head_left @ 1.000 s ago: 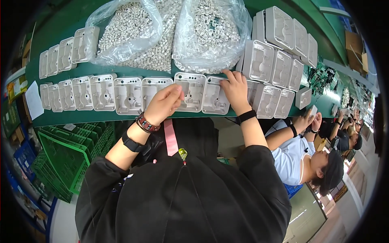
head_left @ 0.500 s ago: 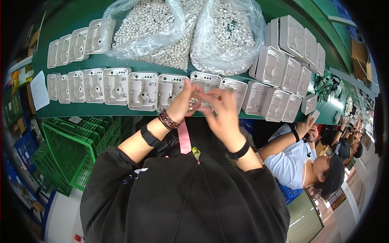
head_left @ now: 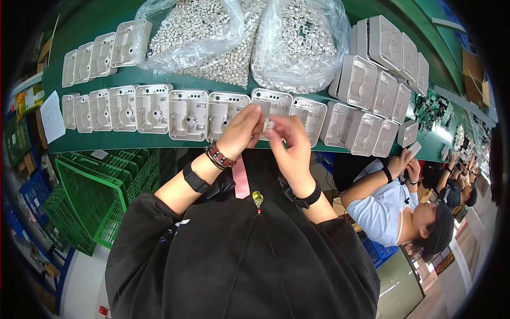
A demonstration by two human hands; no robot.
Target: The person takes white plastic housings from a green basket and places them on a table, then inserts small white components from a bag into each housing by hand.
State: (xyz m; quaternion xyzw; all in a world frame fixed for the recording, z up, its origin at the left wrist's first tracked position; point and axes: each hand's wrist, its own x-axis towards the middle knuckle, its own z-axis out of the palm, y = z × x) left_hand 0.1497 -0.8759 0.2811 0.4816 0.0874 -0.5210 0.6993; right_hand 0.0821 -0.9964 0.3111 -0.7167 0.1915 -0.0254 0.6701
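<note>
Above the near edge of the table, my left hand (head_left: 241,130) is closed with its fingers curled; the small white parts seen in it half a second ago are hidden now. My right hand (head_left: 293,149) pinches a small white plastic part (head_left: 268,125) between thumb and fingertips, right beside the left fingers. Just behind both hands stand open light-grey plastic housings, among them one housing (head_left: 228,109) by my left hand and another housing (head_left: 309,117) by my right.
Two clear plastic bags (head_left: 297,53) full of small white parts lie at the back. Grey housings stand in a row on the left (head_left: 122,109) and in stacks (head_left: 358,82) on the right. Green crates (head_left: 95,196) sit low left. A co-worker (head_left: 390,199) is at my right.
My right hand has come in closer to the left and now pinches a white part. The left hand has turned and closed more, hiding the parts in its palm.
</note>
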